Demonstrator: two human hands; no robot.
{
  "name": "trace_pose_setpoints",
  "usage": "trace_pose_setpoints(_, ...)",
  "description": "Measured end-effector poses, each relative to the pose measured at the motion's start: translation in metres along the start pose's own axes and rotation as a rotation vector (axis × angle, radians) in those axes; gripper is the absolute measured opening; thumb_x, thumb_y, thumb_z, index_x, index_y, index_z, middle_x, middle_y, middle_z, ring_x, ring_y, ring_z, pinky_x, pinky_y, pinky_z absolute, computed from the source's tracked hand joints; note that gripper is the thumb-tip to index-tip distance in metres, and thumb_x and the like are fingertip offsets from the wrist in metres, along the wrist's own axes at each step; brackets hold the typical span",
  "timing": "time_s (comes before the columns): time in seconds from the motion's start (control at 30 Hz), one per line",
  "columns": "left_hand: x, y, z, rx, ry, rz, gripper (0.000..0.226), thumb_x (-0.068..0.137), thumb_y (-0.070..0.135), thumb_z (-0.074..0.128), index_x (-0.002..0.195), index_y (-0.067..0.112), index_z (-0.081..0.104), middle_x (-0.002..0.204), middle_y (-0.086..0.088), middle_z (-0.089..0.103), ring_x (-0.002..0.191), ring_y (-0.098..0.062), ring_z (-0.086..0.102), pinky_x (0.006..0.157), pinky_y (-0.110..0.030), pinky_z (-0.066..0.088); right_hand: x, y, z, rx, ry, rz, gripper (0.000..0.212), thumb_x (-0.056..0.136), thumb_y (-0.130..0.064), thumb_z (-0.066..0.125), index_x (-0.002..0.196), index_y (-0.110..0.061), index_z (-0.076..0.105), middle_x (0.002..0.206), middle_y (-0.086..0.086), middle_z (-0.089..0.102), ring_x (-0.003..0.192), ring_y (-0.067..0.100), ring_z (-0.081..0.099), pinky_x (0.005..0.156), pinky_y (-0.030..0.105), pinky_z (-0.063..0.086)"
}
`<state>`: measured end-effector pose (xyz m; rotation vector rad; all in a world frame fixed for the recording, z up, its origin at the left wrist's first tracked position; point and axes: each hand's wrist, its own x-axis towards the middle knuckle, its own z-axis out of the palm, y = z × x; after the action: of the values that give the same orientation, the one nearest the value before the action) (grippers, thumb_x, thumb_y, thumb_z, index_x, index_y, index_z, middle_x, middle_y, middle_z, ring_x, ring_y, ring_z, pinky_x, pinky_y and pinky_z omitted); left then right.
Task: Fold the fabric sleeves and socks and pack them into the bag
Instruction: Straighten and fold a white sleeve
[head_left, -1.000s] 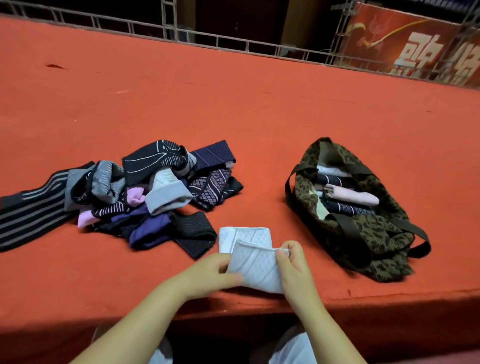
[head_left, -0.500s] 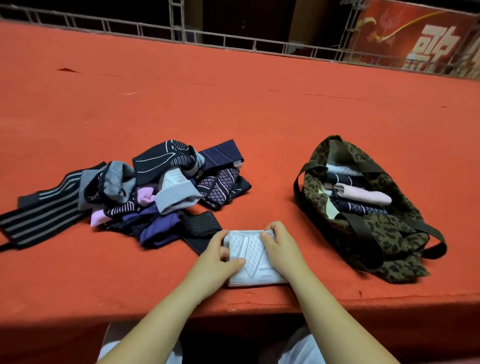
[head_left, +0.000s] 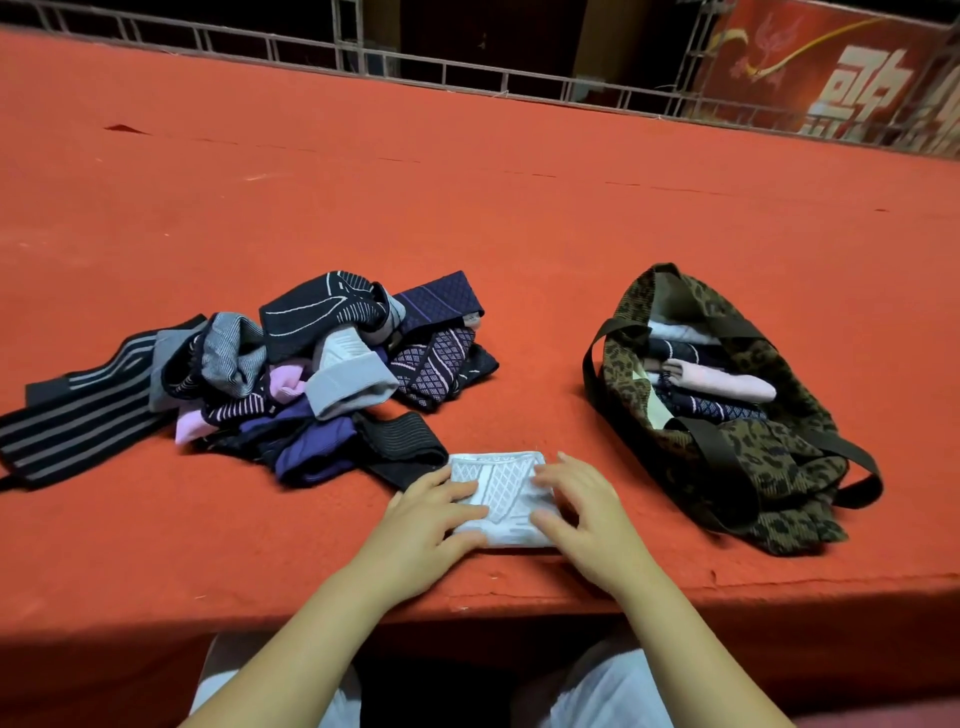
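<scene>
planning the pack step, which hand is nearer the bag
Right. The right hand rests on the right side of the white sleeve, the side toward the bag; the left hand rests on its left side, farther away.

A white patterned sleeve (head_left: 496, 496) lies folded flat near the front edge of the red surface. To its left sits a loose pile of socks and sleeves (head_left: 291, 379), dark, striped, grey, pink and purple. To the right a leopard-print bag (head_left: 727, 415) lies open, with folded pieces inside.
</scene>
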<state>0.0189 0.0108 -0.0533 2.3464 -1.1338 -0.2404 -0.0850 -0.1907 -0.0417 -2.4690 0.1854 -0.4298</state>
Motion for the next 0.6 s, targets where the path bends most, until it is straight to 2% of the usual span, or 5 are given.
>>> trace_pose_setpoints(0.13,0.0,0.002,0.0,-0.04,0.033,-0.006,0.074,0.069,0.069,0.014,0.119,0.039,0.061,0.138,0.023,0.045,0.136,0.003,0.014,0.109,-0.038,0.015,-0.016,0.006,-0.005,-0.195,-0.226,-0.099,0.07,0.067,-0.071,0.05,0.124,-0.033,0.058,0.133,-0.027,0.046,0.136,-0.008,0.013,0.114,0.025,-0.001)
trace_pose_setpoints(0.23,-0.002,0.01,-0.002,-0.128,0.094,-0.018,0.074,0.069,0.065,0.015,0.11,0.03,0.067,0.128,0.011,0.057,0.13,0.007,0.022,0.113,-0.037,0.004,-0.017,0.005,-0.009,-0.117,-0.249,-0.086,0.05,0.077,-0.058,0.051,0.118,-0.032,0.063,0.127,-0.024,0.055,0.132,-0.012,0.022,0.116,0.024,0.006)
trace_pose_setpoints(0.37,-0.013,0.018,-0.008,-0.22,0.067,-0.042,0.068,0.064,0.067,0.023,0.102,0.028,0.065,0.121,0.019,0.048,0.124,0.017,0.014,0.115,-0.035,-0.014,-0.022,-0.009,-0.019,0.036,-0.213,-0.025,0.019,0.09,-0.028,0.057,0.103,-0.023,0.07,0.107,-0.024,0.058,0.108,-0.027,0.039,0.106,0.003,0.012)
trace_pose_setpoints(0.47,-0.02,0.018,-0.006,-0.236,0.043,-0.058,0.064,0.054,0.072,0.043,0.11,0.043,0.054,0.124,0.02,0.034,0.128,0.014,0.015,0.113,-0.035,-0.017,-0.027,-0.023,-0.022,0.191,-0.119,0.098,0.015,0.083,-0.041,0.049,0.078,-0.032,0.06,0.068,-0.021,0.056,0.072,-0.004,0.054,0.077,0.011,0.04)
trace_pose_setpoints(0.6,-0.016,0.02,0.005,-0.238,0.113,-0.155,0.069,0.062,0.071,0.029,0.111,0.035,0.062,0.116,0.02,0.059,0.118,0.004,0.046,0.115,-0.039,-0.007,-0.025,-0.024,-0.007,0.212,0.073,0.209,0.014,0.083,-0.041,0.048,0.078,-0.028,0.05,0.066,-0.013,0.055,0.064,-0.001,0.05,0.062,0.017,0.036)
